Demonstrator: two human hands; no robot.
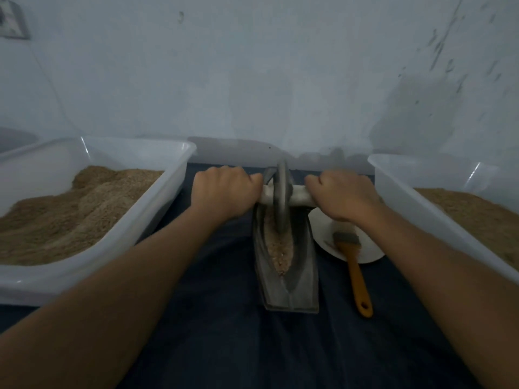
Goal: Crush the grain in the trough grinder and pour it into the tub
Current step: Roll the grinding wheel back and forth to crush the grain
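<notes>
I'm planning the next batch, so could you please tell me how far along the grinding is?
Midway, it seems. Done: grain already lies in the trough grinder, looking partly broken. In hand: the left hand and right hand each grip the axle of the wheel, which stands in the trough's far end. Left: finishing the crush and pouring into a tub; both tubs already hold ground material.

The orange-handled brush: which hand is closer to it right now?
The right hand. It grips the roller handle just above the brush, whose bristles sit right below the wrist. The left hand holds the handle's other end, across the trough grinder from it.
</notes>
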